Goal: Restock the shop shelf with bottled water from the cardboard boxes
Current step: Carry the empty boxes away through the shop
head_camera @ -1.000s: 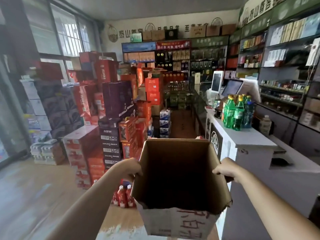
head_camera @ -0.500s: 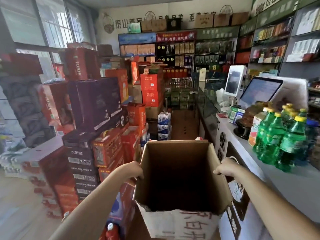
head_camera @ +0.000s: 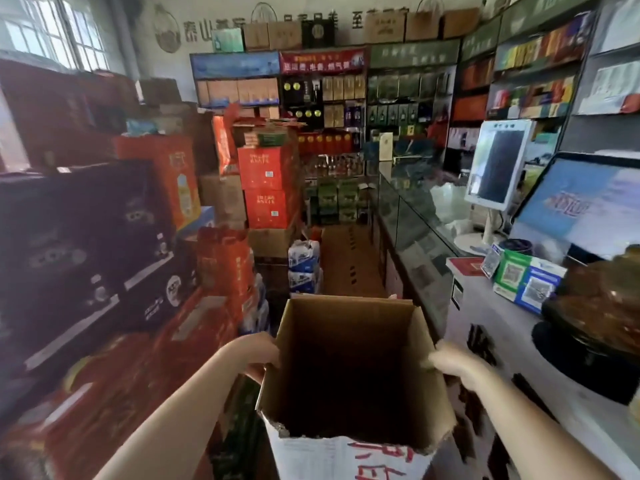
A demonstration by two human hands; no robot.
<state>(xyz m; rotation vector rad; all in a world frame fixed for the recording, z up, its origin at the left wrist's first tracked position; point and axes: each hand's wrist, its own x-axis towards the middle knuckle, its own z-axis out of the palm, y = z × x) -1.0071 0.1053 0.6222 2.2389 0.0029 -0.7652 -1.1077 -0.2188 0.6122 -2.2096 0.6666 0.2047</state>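
An open cardboard box (head_camera: 349, 344) is held out in front of me at waist height; its inside looks dark and empty, and red writing runs across its white near side. My left hand (head_camera: 254, 351) grips the box's left wall and my right hand (head_camera: 450, 363) grips the right wall. Shrink-wrapped packs of bottled water (head_camera: 304, 266) stand stacked on the floor ahead in the aisle. Shelves (head_camera: 325, 98) of boxed goods fill the far wall.
Tall stacks of red and dark cartons (head_camera: 114, 237) crowd the left side. A counter (head_camera: 502, 306) runs along the right with a glass case, a till screen (head_camera: 581, 206), a small display (head_camera: 498, 164) and QR-code stands. A narrow wooden-floor aisle (head_camera: 346, 261) leads forward between them.
I have walked forward along the aisle with the box; the green bottles on the counter have slipped out of view to the right. Both hands keep the same grip.
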